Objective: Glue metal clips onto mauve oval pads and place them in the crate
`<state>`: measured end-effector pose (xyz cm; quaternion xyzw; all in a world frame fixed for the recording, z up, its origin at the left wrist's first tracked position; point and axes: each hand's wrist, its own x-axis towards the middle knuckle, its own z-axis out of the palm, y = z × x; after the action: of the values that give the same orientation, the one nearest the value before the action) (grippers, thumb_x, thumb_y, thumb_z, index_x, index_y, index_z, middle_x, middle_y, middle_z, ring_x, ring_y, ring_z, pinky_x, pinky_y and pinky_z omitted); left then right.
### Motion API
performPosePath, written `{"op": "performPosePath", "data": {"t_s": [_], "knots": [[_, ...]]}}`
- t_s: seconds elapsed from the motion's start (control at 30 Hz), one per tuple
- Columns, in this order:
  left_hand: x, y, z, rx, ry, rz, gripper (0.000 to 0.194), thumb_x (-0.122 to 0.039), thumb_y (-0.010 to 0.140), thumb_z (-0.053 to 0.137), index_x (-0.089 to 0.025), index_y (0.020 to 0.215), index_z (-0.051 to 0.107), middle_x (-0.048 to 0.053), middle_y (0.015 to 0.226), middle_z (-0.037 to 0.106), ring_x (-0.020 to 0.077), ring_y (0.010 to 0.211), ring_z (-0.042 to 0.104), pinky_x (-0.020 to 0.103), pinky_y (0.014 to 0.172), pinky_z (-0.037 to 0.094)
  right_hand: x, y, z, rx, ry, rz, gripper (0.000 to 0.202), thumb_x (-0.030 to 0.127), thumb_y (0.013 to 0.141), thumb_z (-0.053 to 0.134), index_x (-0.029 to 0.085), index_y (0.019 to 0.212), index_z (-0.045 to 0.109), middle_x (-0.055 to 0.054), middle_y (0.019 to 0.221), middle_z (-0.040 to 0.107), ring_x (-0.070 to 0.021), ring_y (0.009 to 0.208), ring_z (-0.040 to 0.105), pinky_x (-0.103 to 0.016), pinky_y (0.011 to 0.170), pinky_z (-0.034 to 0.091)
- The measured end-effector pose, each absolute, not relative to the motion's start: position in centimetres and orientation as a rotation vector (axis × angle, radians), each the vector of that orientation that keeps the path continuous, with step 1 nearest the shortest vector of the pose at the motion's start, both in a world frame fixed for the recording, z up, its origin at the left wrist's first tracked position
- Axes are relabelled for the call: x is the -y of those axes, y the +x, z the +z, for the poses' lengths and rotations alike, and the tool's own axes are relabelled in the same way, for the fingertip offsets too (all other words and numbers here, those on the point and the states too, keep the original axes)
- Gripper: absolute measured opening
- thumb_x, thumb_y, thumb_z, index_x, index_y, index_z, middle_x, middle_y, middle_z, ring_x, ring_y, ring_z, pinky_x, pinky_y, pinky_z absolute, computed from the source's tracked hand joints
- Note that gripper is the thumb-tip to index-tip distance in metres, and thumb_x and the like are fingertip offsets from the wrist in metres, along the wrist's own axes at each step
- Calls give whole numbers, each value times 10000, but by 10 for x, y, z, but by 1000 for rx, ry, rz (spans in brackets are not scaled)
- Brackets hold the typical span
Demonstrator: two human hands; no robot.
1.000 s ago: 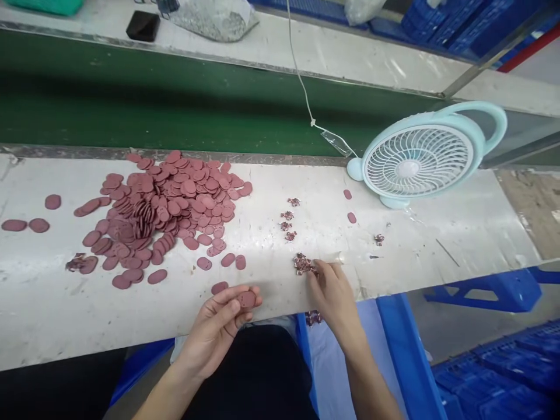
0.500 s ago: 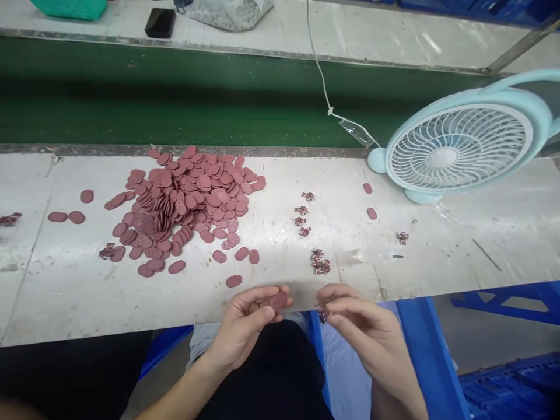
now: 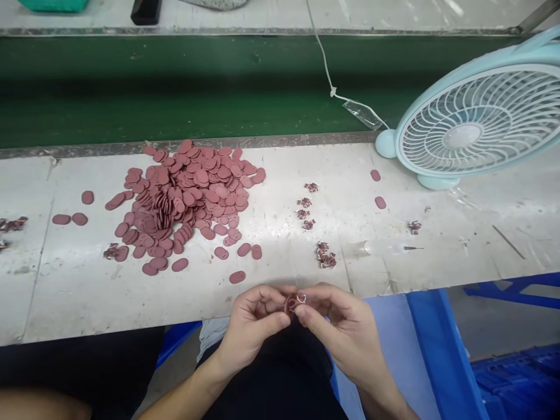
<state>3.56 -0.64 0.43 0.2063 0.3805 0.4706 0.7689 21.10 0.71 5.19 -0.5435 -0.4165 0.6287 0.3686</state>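
One long white worktop (image 3: 284,233): it runs across in front of you, with a green strip (image 3: 196,116) behind it.
Pale blue fan (image 3: 462,135): it stands at the worktop's far right, its white grille turned towards you.
Heap of maroon oval discs (image 3: 192,192): it spreads left of centre, beyond your left hand (image 3: 256,326), with loose discs (image 3: 237,277) scattered about its edges.
Your right hand (image 3: 341,326): its thumb and fingers pinch narrowly on a small maroon-and-white ornament, in front of the worktop's near edge.
Your left hand: its thumb and fingers close narrowly on one maroon oval disc, just beside the right fingertips.
Clear syringe-like tube: it lies beyond your right hand, with a dark needle (image 3: 413,248) pointing right.
Thin stick (image 3: 508,241): it rests aslant, farther right.
Ornament clusters (image 3: 326,259): several sit in a loose column beyond your right hand.
Held oval disc (image 3: 289,304): it is between your two hands, partly covered by fingers.
Held ornament (image 3: 301,298): it is at the disc's right side; your fingers hide whether they touch.
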Motion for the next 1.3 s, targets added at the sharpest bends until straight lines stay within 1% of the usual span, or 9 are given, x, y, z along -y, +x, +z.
{"op": "performPosePath", "data": {"t_s": [0.2, 0.47, 0.67, 0.83, 0.9, 1.0, 1.1, 1.17, 1.3], "knots": [[5, 40, 8, -853, 468, 1025, 65, -154, 771, 801, -186, 747, 749, 71, 1064, 780, 208, 900, 718, 332, 811, 549, -16, 212, 55, 1128, -1388, 1661, 91, 277, 862, 748, 227, 937, 731, -4, 852, 744, -119, 740, 682, -236, 689, 563], [4, 44, 16, -888, 447, 1072, 78, -159, 794, 779, -202, 730, 773, 65, 1030, 789, 245, 953, 715, 372, 845, 554, -23, 207, 51, 956, -1292, 1792, 117, 302, 843, 765, 221, 910, 714, 19, 766, 691, -103, 665, 631, -245, 657, 548], [5, 45, 16, -914, 478, 1073, 83, -169, 812, 765, -193, 732, 766, 78, 1021, 788, 269, 992, 708, 402, 876, 549, -18, 205, 48, 928, -1289, 1746, 100, 280, 850, 758, 207, 896, 708, 0, 802, 723, -99, 677, 632, -238, 668, 546], [4, 49, 9, -925, 501, 1097, 64, -171, 825, 751, -201, 769, 750, 73, 1108, 768, 246, 967, 712, 381, 851, 560, -16, 205, 43, 837, -1258, 1749, 123, 294, 855, 754, 207, 938, 730, -4, 814, 737, -107, 679, 651, -243, 662, 575], [3, 51, 6, -935, 542, 1106, 29, -180, 826, 751, -208, 822, 761, 84, 1179, 746, 257, 1026, 702, 388, 881, 559, -16, 206, 38, 782, -1256, 1747, 138, 306, 862, 746, 204, 955, 741, -12, 816, 744, -114, 671, 661, -251, 651, 588], [-3, 43, 6, -961, 661, 1069, 127, -194, 806, 767, -228, 928, 776, 104, 1275, 701, 302, 1117, 677, 426, 910, 565, -10, 218, 29, 658, -1246, 1729, 163, 325, 859, 749, 219, 983, 750, -19, 814, 754, -124, 636, 676, -263, 608, 599], [-21, 19, 9, -1167, 1019, 1021, 196, -168, 786, 772, -248, 964, 788, 99, 1209, 725, 297, 1097, 676, 436, 949, 546, 4, 248, 18, 547, -1307, 1627, 200, 349, 802, 801, 236, 963, 765, -35, 831, 758, -137, 582, 682, -256, 506, 580], [-40, -2, 9, -1337, 1393, 961, 273, -149, 761, 786, -278, 1002, 800, 77, 1170, 744, 291, 1110, 654, 445, 1050, 466, 20, 277, 10, 514, -1397, 1474, 212, 353, 760, 831, 250, 937, 774, -40, 831, 750, -145, 559, 680, -255, 463, 561], [-75, -31, 2, -1358, 1789, 714, 346, -181, 748, 789, -318, 1065, 788, 39, 1187, 752, 329, 1159, 584, 472, 1107, 355, 58, 343, -16, 494, -1607, 1074, 173, 345, 744, 825, 253, 879, 768, -54, 856, 734, -157, 581, 669, -298, 491, 570]]}}
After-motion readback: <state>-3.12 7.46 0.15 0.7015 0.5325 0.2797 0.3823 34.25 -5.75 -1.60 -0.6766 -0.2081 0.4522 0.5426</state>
